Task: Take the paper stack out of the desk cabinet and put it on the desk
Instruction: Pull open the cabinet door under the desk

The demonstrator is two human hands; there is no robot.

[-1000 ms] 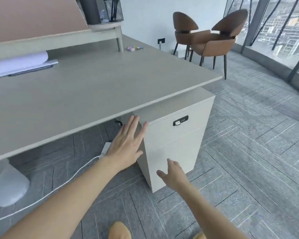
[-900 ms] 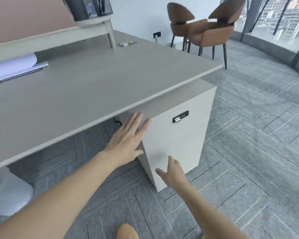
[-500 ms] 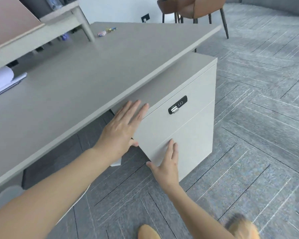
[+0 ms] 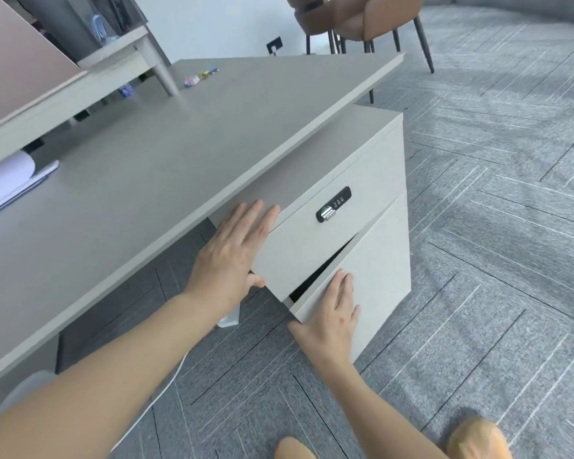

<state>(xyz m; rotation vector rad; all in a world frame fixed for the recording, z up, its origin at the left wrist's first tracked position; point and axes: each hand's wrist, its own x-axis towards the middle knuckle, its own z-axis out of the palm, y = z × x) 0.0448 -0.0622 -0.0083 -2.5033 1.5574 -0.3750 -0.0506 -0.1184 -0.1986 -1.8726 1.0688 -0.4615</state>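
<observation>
Nowhere in view is the paper stack itself; the desk cabinet under the table has its lower door cracked ajar, showing only a dark gap with contents hidden. Right hand lies on that door's near edge, its grip loosely clamped there, thumb beneath. Left hand rests flat, fingers apart, against the upper drawer's left corner beside the combination lock.
</observation>
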